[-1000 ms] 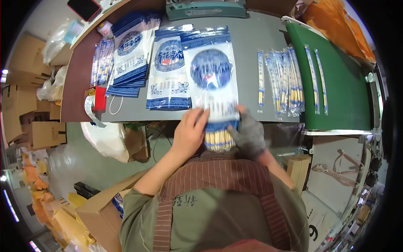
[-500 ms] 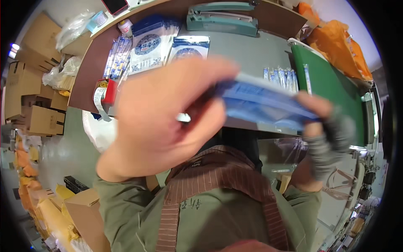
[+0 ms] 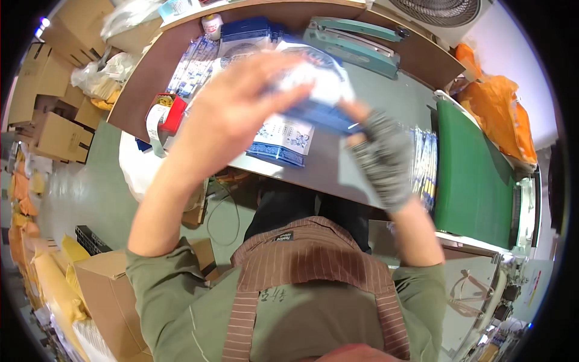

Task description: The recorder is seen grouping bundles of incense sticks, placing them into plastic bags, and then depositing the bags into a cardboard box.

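Observation:
A flat white-and-blue printed pouch (image 3: 329, 75) is held tilted above the grey table, blurred by motion. My right hand (image 3: 383, 151), in a grey striped fingerless glove, pinches its lower right corner between thumb and finger. My left hand (image 3: 241, 96) is bare and overlaps the pouch's left side. Its thumb and fingers are stretched and apart; whether they touch the pouch is unclear. Below the raised pouch, another blue-and-white pouch (image 3: 282, 142) lies on the table near the front edge. Behind my left hand is a stack of similar pouches (image 3: 244, 33), partly covered.
Slim wrapped sticks lie in a left bundle (image 3: 194, 65) and a right bundle (image 3: 424, 166). A red tape dispenser (image 3: 174, 116) sits at the left edge. A teal bag sealer (image 3: 356, 45) stands at the back. Beside the right bundle is a green board (image 3: 476, 172).
The pouch has moved away from me, over the table, and turned its printed face up. My left hand's closed grip has loosened to spread fingers. My right hand still pinches a corner.

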